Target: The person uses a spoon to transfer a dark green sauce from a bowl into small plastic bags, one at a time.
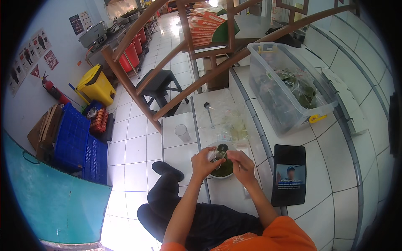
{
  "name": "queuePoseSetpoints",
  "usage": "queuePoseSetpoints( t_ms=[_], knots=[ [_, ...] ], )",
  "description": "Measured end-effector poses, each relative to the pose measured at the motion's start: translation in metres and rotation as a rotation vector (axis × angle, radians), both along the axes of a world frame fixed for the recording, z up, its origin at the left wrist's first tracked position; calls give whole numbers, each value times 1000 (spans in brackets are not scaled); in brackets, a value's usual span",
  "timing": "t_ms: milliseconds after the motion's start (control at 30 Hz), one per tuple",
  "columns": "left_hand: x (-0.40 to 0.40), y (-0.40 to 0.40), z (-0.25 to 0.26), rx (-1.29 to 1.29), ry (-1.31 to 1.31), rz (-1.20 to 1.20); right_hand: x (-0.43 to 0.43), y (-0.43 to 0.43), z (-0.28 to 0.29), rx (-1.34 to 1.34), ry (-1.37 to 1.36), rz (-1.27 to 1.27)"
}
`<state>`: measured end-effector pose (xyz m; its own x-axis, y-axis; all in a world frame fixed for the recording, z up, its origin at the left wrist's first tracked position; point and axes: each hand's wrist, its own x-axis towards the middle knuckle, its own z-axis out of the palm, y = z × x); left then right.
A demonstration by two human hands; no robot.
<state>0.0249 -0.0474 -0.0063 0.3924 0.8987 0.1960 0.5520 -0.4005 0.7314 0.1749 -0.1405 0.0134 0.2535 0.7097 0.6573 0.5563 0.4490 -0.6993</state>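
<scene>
Over a white bowl [221, 177] of dark green chopped or sauce-like food, my two hands come close together. My left hand [203, 162] holds the mouth of a small clear plastic bag [214, 155] between thumb and fingers. A thin utensil handle [243, 168], probably a spoon's, sticks out of my right hand [243, 164], whose fingertips meet the bag's edge. Dark green food [223, 147] shows just beyond the fingers. Clear plastic bags [230, 120] lie on the tiled step past the bowl, with a dark-headed spoon [207, 106] on them.
A translucent cup [182, 133] stands left of the bowl. To the right, a tablet [289, 196] plays a video on a higher step. Behind it sits a clear plastic bin [276, 106] holding filled bags. A brown metal railing [201, 80] crosses ahead, near a black stool [157, 82].
</scene>
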Motion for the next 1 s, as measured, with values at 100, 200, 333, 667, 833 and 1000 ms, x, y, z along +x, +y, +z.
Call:
queuePoseSetpoints(
  t_ms=[100, 200, 333, 667, 833, 1000],
  knots=[
    [-2, 0, -3, -12, -16, 5, 7, -1, -2, 11, -78, 183],
    [-2, 0, -1, -22, 24, 11, 19, -3, -1, 45, -92, 130],
    [-4, 1, -1, -44, 79, 55, 18, -9, -18, -178, 84, 43],
    [-3, -2, 3, -171, 38, 76, -22, 15, -61, -494, 398, 12],
    [-10, 9, -9, -283, -235, 91, -12, 27, -75, -341, 722, 174],
    [-8, 8, -5, -329, -244, 46, -3, 25, -54, -311, 947, 128]
  ],
)
